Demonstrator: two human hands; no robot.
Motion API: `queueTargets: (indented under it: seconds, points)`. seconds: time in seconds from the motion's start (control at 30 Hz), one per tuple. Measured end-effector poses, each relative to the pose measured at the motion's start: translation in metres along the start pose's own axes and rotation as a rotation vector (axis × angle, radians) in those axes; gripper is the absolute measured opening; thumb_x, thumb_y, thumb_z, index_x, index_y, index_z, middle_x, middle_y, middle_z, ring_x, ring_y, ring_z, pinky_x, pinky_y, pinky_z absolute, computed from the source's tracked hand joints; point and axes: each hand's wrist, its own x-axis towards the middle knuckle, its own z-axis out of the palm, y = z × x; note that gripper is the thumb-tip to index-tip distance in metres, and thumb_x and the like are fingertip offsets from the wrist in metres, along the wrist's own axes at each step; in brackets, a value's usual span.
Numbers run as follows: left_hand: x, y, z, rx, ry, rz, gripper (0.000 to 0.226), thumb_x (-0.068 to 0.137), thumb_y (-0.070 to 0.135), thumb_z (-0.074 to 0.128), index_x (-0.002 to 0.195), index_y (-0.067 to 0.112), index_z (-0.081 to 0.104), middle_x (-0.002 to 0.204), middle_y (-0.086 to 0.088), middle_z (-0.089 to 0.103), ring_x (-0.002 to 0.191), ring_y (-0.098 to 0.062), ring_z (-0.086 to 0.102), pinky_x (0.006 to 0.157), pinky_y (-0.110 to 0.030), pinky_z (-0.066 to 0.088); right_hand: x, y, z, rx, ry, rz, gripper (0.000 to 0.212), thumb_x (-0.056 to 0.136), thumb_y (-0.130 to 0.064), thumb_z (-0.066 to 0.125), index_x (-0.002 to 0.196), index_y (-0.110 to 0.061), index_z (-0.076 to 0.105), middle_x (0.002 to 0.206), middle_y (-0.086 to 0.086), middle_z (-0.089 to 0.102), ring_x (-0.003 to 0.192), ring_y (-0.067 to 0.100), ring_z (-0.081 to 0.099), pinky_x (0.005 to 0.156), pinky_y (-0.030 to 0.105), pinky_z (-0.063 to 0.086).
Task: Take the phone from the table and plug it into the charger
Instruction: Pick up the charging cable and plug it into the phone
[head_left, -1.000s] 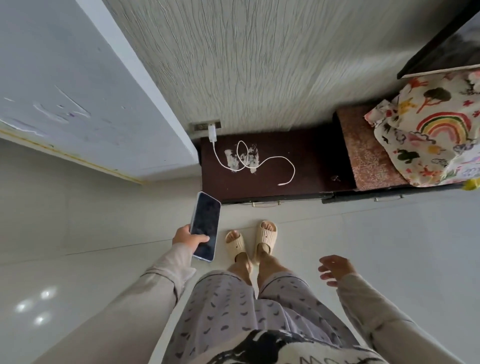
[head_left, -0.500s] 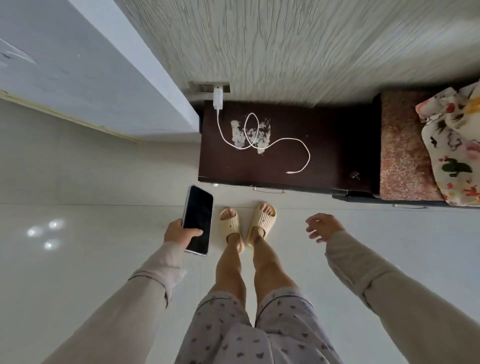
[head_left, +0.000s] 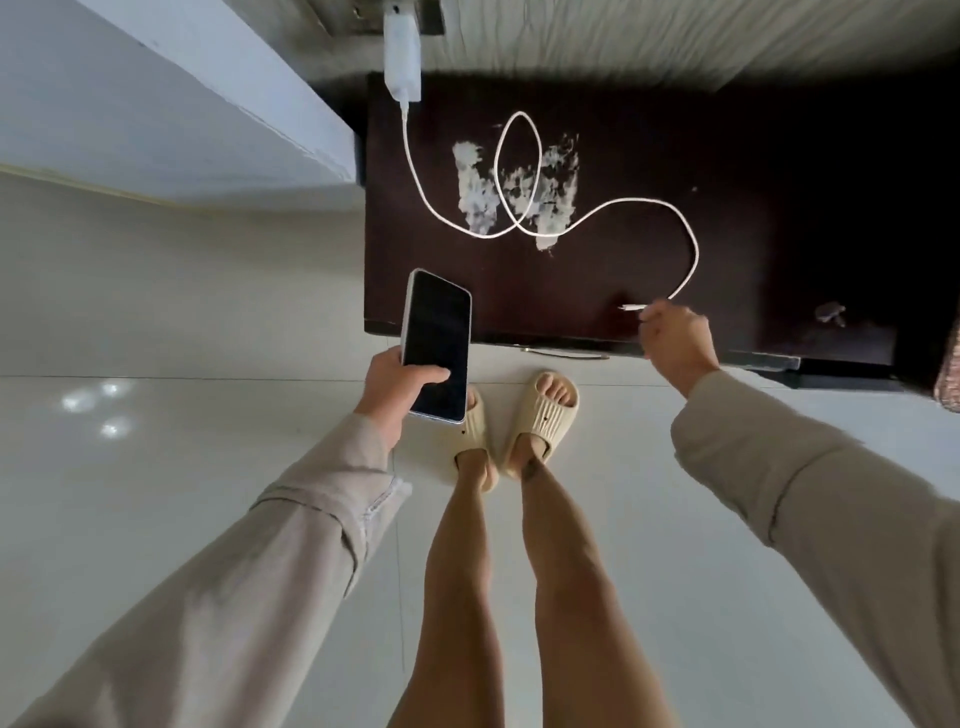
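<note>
My left hand (head_left: 393, 391) holds a dark-screened phone (head_left: 437, 344) with a pale rim, screen up, over the front left edge of a dark brown cabinet top (head_left: 753, 156). A white charger brick (head_left: 401, 52) sits in a wall socket at the top. Its white cable (head_left: 519, 171) loops across the cabinet top and curves round to the right. My right hand (head_left: 675, 340) pinches the cable just behind its plug tip (head_left: 631, 307), which points left, still apart from the phone.
Pale scuffed patches (head_left: 514, 192) mark the cabinet top, and a small dark object (head_left: 830, 313) lies at its right. A white wall panel (head_left: 171, 104) juts out at the left. My feet in cream slippers (head_left: 545, 415) stand on glossy pale floor tiles (head_left: 182, 338).
I have come closer to the cabinet. My right hand reached forward and took hold of the cable's plug end. My left hand raised the phone toward the cabinet edge.
</note>
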Motion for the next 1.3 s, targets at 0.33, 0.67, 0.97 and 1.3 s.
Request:
queueTargets:
  seconds: [0.33, 0.67, 0.97, 1.3]
  points:
    - [0.045, -0.008, 0.001, -0.138, -0.024, -0.079, 0.028, 0.077, 0.0, 0.064, 0.102, 0.009, 0.058, 0.09, -0.011, 0.063, 0.084, -0.027, 0.061, 0.073, -0.031, 0.052, 0.043, 0.002, 0.031, -0.304, 0.104, -0.131, 0.026, 0.087, -0.002, 0.041, 0.11, 0.001, 0.052, 0.102, 0.033, 0.064, 0.096, 0.048, 0.059, 0.078, 0.042, 0.048]
    - [0.01, 0.012, -0.011, -0.55, -0.044, -0.172, 0.014, 0.081, -0.003, 0.06, 0.093, 0.005, 0.061, 0.09, -0.006, 0.061, 0.085, -0.018, 0.059, 0.068, -0.018, 0.056, -0.021, -0.021, 0.018, -0.094, 0.083, -0.266, 0.021, 0.086, -0.016, 0.056, 0.098, -0.001, 0.065, 0.105, 0.018, 0.068, 0.099, 0.031, 0.061, 0.086, 0.034, 0.043]
    - [-0.058, 0.058, 0.001, -1.227, -0.198, -0.341, 0.007, 0.087, 0.009, 0.056, 0.081, 0.011, 0.057, 0.087, -0.005, 0.061, 0.083, -0.018, 0.058, 0.063, -0.024, 0.054, -0.168, -0.099, -0.011, 0.708, -0.307, -0.25, 0.023, 0.08, -0.015, 0.066, 0.063, -0.03, 0.065, 0.044, -0.014, 0.065, 0.043, -0.005, 0.056, 0.055, 0.009, 0.046]
    - [-0.083, 0.061, 0.001, -1.186, -0.222, -0.261, 0.007, 0.09, 0.01, 0.05, 0.09, 0.011, 0.057, 0.084, -0.005, 0.059, 0.075, -0.014, 0.057, 0.066, -0.021, 0.048, -0.192, -0.127, -0.015, 0.874, -0.367, -0.115, 0.033, 0.089, -0.011, 0.053, 0.061, -0.023, 0.065, 0.037, -0.012, 0.056, 0.025, -0.001, 0.043, 0.032, 0.007, 0.031]
